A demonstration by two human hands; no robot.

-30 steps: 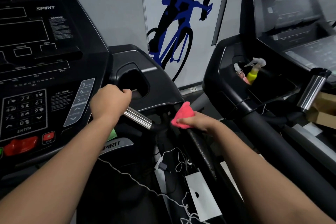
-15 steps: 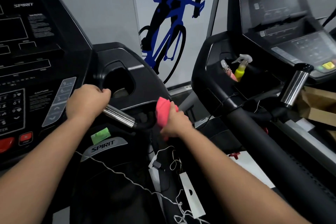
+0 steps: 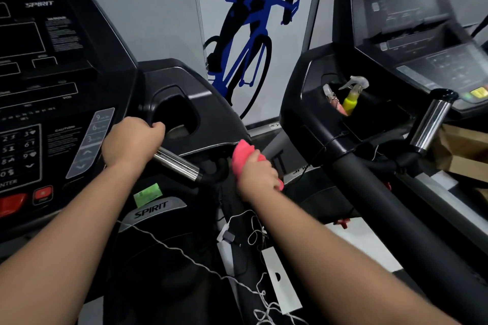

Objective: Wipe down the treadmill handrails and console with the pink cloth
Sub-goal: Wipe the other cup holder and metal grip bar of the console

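My left hand (image 3: 130,142) grips the top end of the chrome pulse grip (image 3: 177,165) beside the black console (image 3: 52,82) with its keypad. My right hand (image 3: 257,177) holds the pink cloth (image 3: 242,157) wrapped around the upper end of the black right handrail (image 3: 237,208), just under the console's cup-holder wing (image 3: 184,103). Most of the cloth is hidden under my fingers; a fold sticks up above them.
A second treadmill stands close on the right, its thick handrail (image 3: 383,208) running alongside. A yellow spray bottle (image 3: 352,97) sits in its cup holder. White strings and a paper tag (image 3: 281,280) hang off my handrail. Cardboard boxes (image 3: 464,150) lie far right.
My right hand has slid the cloth up the handrail from lower down to its top end and wrapped around it. The left hand has kept its grip on the chrome bar.
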